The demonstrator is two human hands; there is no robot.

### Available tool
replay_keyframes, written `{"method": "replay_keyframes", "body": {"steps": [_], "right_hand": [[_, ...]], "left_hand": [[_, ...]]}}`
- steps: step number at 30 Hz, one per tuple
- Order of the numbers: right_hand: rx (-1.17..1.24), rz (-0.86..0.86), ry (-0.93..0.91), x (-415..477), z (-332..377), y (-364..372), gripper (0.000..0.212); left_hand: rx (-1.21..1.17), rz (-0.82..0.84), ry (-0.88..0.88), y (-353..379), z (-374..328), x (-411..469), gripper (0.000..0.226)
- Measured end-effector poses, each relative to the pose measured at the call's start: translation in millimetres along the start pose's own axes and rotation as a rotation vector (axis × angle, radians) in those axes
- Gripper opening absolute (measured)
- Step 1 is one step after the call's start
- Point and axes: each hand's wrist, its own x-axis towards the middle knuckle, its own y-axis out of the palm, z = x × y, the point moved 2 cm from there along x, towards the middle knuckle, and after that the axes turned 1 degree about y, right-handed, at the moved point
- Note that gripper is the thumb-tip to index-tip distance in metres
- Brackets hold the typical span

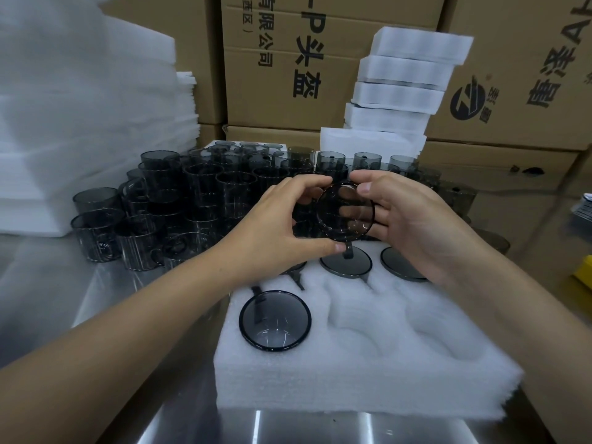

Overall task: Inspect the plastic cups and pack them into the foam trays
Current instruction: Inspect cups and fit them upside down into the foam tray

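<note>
I hold one smoky grey plastic cup (pixel 347 219) in the air above the white foam tray (pixel 362 373), its base turned toward me. My left hand (pixel 282 219) pinches its left side between thumb and fingers. My right hand (pixel 413 216) grips its right side, thumb on the rim and fingers behind the wall. The tray's pockets hold several cups: one at the front left (pixel 275 319), one at the back middle (pixel 346 263), one at the back right (pixel 402 262). Two front pockets are hollow.
A crowd of loose grey cups (pixel 179 203) stands on the steel table (pixel 96 283) behind the tray. Stacked foam sheets (pixel 80 123) fill the left. A pile of foam trays (pixel 403 81) and cardboard boxes (pixel 272 75) stand at the back.
</note>
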Motion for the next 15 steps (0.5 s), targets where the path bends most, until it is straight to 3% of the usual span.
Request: {"method": "replay_keyframes", "body": {"steps": [15], "right_hand": [[-0.042, -0.017, 0.011, -0.9, 0.7, 0.8, 0.036]], "left_hand": [[-0.041, -0.006, -0.005, 0.9, 0.7, 1.1, 0.073]]}}
